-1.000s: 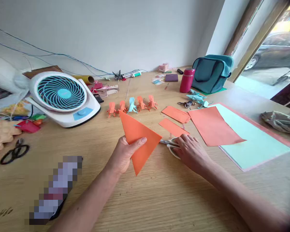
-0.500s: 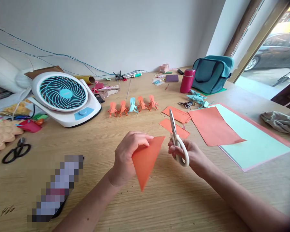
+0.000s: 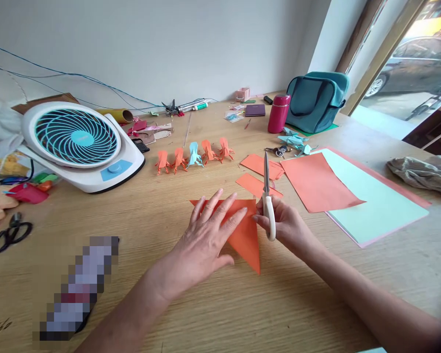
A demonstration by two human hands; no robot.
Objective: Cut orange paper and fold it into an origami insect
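Observation:
A folded orange paper triangle (image 3: 247, 247) lies on the wooden table, one long corner pointing toward me. My left hand (image 3: 209, 235) rests on top of it with the fingers spread, covering its middle and left part. Beside the triangle's right edge, my right hand (image 3: 281, 218) is closed around the white handles of a pair of scissors (image 3: 268, 206). The blades point up and away from me and look closed. My right fingertips are at the paper's edge; whether they touch it I cannot tell.
Several folded paper figures (image 3: 194, 156) stand in a row behind my hands. Orange strips (image 3: 259, 185), an orange sheet (image 3: 318, 184) and pale green sheets (image 3: 382, 215) lie to the right. A fan (image 3: 112, 169), black scissors (image 3: 11, 236) and a blurred-out phone-like object (image 3: 77, 289) are left.
The triangle, held up in my left hand before, now lies turned on the table under that hand's spread fingers. My right hand has kept the scissors, now turned more upright. The view has shifted slightly.

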